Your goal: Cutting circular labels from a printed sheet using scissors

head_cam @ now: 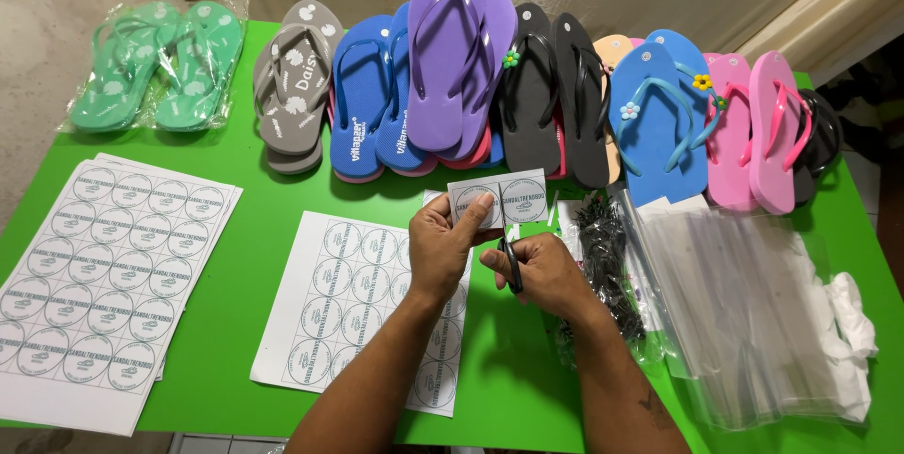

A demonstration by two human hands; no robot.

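My left hand [441, 245] pinches a small strip of white paper [499, 198] printed with two round labels, held above the green table [245, 228]. My right hand [544, 270] grips dark-handled scissors [511, 266] just below the strip, the blades pointing up at its middle. Under my left wrist lies a sheet of round labels [353, 303], partly cut along its right side.
A stack of label sheets [104, 275] lies at the left. A row of flip-flops [527, 96] in grey, blue, purple, black and pink spans the back, with a bagged green pair [155, 63] far left. Black fasteners [603, 256], clear bags [744, 313] and white wadding [852, 322] sit right.
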